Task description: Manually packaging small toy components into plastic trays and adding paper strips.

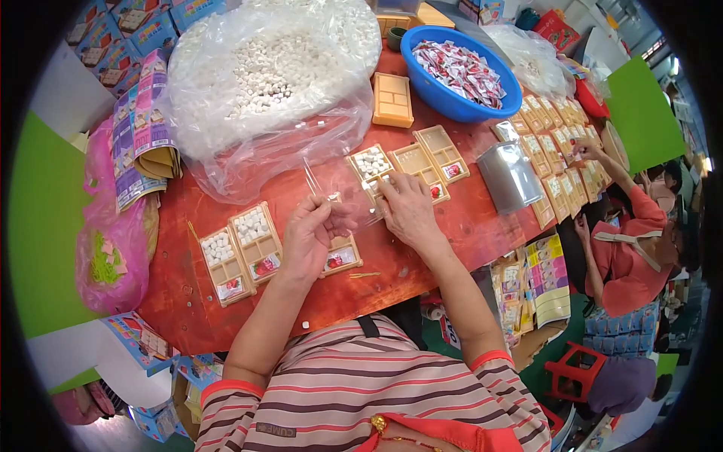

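Note:
My left hand (320, 230) is closed, its fingers curled on a thin clear plastic piece (367, 219) whose outline is hard to make out. Beneath that hand, partly hidden, is an orange compartment tray (346, 256) with a red-printed sachet. My right hand (410, 211) reaches down with fingers stretched and somewhat bent over the near part of another orange tray (369, 164), which holds white pieces at its far end. To its right, a third tray (410, 158) bears a red-printed sachet. Two filled trays (245, 248) lie left of my left hand.
A big clear bag of white pieces (271, 68) covers the back left. Behind are a blue basin of sachets (463, 71) and stacked orange trays (392, 102). Clear plastic covers (508, 181) lie right, before rows of filled trays (557, 143). A co-worker (633, 241) reaches in there.

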Motion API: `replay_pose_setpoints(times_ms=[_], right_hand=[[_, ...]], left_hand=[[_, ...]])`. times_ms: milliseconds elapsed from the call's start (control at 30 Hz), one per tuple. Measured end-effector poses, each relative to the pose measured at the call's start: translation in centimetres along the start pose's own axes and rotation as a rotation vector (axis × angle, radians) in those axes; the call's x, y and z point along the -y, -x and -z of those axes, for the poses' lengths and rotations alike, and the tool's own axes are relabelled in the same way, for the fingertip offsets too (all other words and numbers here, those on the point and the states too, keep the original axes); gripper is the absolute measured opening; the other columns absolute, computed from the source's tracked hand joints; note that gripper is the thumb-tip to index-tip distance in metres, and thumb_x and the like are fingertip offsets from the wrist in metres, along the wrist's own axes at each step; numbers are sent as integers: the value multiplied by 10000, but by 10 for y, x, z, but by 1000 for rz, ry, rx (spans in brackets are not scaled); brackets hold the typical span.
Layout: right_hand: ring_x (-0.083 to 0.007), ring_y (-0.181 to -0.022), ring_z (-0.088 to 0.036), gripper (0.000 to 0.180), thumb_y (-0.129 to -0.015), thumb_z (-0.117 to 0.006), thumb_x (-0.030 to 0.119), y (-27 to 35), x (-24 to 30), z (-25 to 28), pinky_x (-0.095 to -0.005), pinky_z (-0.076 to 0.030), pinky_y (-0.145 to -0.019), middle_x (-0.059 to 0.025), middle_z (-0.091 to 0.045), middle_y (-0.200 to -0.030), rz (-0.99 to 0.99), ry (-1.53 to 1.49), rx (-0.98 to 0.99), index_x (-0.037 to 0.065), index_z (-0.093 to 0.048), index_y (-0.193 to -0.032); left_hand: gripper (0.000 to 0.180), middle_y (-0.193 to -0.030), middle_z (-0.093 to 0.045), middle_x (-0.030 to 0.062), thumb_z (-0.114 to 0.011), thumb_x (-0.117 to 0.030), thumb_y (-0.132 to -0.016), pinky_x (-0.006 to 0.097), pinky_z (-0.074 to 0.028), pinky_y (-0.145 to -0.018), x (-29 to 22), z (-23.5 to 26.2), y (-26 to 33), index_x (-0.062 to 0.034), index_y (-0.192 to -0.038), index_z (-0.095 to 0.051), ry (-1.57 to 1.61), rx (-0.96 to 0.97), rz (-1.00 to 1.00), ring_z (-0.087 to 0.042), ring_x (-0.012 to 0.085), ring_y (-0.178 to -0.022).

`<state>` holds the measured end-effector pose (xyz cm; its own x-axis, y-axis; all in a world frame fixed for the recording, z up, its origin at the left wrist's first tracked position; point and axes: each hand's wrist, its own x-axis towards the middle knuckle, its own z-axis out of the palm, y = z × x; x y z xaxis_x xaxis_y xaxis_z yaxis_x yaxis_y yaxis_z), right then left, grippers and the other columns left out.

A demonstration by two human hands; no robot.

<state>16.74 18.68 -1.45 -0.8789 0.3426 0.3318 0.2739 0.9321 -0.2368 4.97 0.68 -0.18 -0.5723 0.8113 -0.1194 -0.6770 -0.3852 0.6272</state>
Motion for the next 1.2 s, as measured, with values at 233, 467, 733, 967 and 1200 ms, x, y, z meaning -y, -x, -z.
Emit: replay_pose_setpoints(times_ms=[233,467,733,967,1200], right_hand=[[-286,-1016,-593,276,-878,-595,151,15,-4,-4,-405,-463,-864,-100,-616,-1103,15,-214,-88,22,-610,-1121],[-125,-805,-628,570,-891,-546,54,9,4,46,-227,-484,-640,-86,-622,-1053,-574,-1484,49,11,-373,-1432],[-74,-689,-580,505,-847,-546,-15,-11,-19,15,-187,-405,-516,-30,-602,-930,-606,-1399,106,35,-503,-1347],[-74,-659,-578,447,-846,-543,-20,-25,-35,-19,-208,-450,-539,-11,-579,-910,-437,-1139,49,14,-557,-1292],[-399,-982,-572,360,-847,-533,0,-21,-9,7,-440,-489,-833,-214,-543,-1089,-274,-303,-88,59,-601,-1195]], left_hand=[[94,-1008,-681,161,-529,-163,-971,349,-549,-738,6,5,5,-70,-980,-544,-32,66,113,-688,242,-850],[93,-1018,-677,129,-535,-166,-971,321,-530,-735,38,-10,-3,-74,-967,-542,-54,127,219,-691,233,-863],[400,-1192,-611,93,-534,-112,-948,290,-502,-802,48,-22,0,-61,-1336,-452,-27,0,201,-632,170,-1012],[571,-1283,-513,53,-536,-95,-930,283,-447,-914,53,-22,3,-22,-1453,-318,-64,-125,53,-537,135,-1108],[505,-1331,-497,79,-510,-56,-897,283,-346,-1022,46,-34,-1,11,-1385,-398,-127,31,51,-456,144,-1225]])
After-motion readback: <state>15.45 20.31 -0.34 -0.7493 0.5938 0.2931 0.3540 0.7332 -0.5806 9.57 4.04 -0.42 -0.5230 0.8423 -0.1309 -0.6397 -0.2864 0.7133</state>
